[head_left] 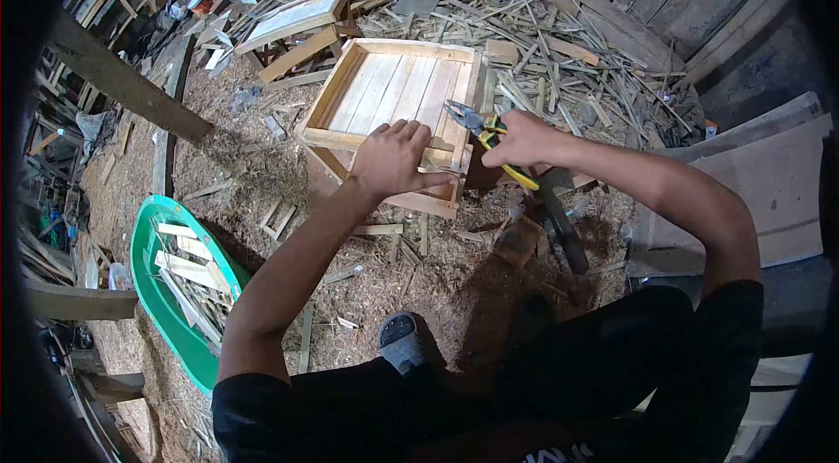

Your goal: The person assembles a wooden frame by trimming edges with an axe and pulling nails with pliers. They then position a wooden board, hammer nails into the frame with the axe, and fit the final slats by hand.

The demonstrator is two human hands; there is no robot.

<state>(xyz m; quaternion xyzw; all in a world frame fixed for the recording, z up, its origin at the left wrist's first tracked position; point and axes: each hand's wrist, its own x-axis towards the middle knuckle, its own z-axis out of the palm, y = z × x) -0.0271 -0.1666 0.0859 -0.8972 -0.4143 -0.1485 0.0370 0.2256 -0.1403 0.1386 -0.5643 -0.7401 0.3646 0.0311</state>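
A shallow wooden frame with a slatted panel [398,89] rests on a support in front of me. My left hand [395,157] lies on its near rail, the fingers over the edge and the thumb pointing right. In my right hand [523,139] are pliers [466,117] with yellow and black handles. Their metal jaws are beside the frame's right side; whether they touch it I cannot tell. Part of the near right corner is hidden by my left hand.
A green tub [150,297] with wood strips stands at the left. A wooden post [122,83] slants in at upper left. Scrap sticks [559,61] lie piled behind the frame. Another panelled piece [293,17] sits at the back. A dark bar [564,227] is near my right hand.
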